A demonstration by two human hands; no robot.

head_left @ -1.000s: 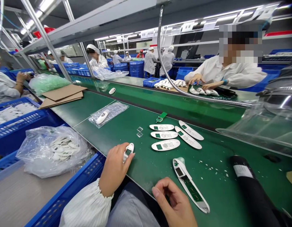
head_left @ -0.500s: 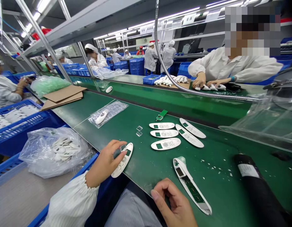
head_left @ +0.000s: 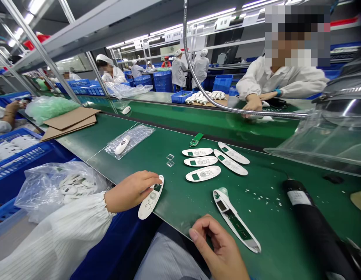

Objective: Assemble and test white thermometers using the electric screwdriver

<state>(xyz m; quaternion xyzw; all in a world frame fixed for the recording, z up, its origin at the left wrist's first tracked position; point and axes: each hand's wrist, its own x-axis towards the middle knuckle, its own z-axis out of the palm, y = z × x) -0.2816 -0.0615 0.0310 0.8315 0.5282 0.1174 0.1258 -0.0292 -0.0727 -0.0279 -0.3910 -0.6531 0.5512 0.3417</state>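
Observation:
My left hand (head_left: pixel 136 190) reaches over a white oval remote-like cover (head_left: pixel 149 204) at the table's near edge. Its thumb and fingers are closed at the cover's window opening, around a small clear window piece (head_left: pixel 157 187) mostly hidden by the fingertips. My right hand (head_left: pixel 212 243) rests at the edge with fingers loosely curled and nothing visible in them. Beside it lies a white housing (head_left: pixel 237 221) with a green circuit board inside. Two clear window pieces (head_left: pixel 170 160) lie further back. Several more white covers (head_left: pixel 203 174) lie to their right.
A green circuit board (head_left: pixel 196 139) lies behind the covers. A white device sits on a clear bubble sheet (head_left: pixel 141 136). At right are a black cylindrical tool (head_left: pixel 311 221) and white crumbs. Blue crates (head_left: pixel 19 171) and a bag of white parts (head_left: pixel 78 184) stand left. A co-worker (head_left: pixel 281 83) works opposite.
My left hand has brought the clear window piece from just above the cover down onto its window opening. My right hand stays curled in place. The whole view has shifted slightly.

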